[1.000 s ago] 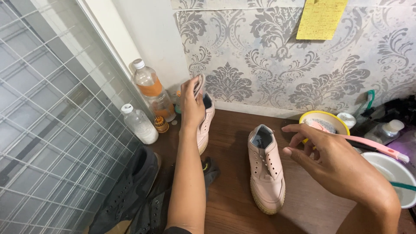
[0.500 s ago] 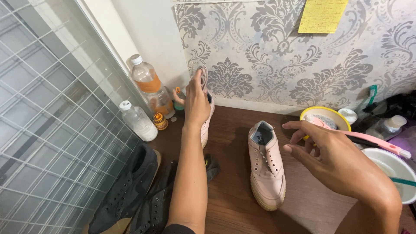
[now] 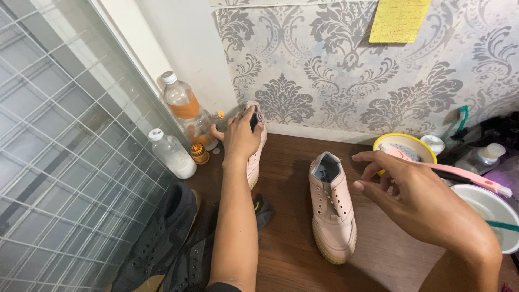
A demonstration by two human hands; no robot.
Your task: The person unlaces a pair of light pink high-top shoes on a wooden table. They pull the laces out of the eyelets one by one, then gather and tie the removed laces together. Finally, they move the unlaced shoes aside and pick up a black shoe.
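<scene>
On the dark wooden counter [image 3: 292,178], a pale pink lace-up shoe with a ribbed cream sole [image 3: 331,208] lies flat, toe nearest, laces removed. The right hand [image 3: 416,197] hovers just beside it, fingers loosely spread, holding nothing. Farther back, the left hand [image 3: 241,139] is closed around the heel of the matching pink shoe [image 3: 255,157], which leans by the patterned grey wallpaper [image 3: 335,81].
</scene>
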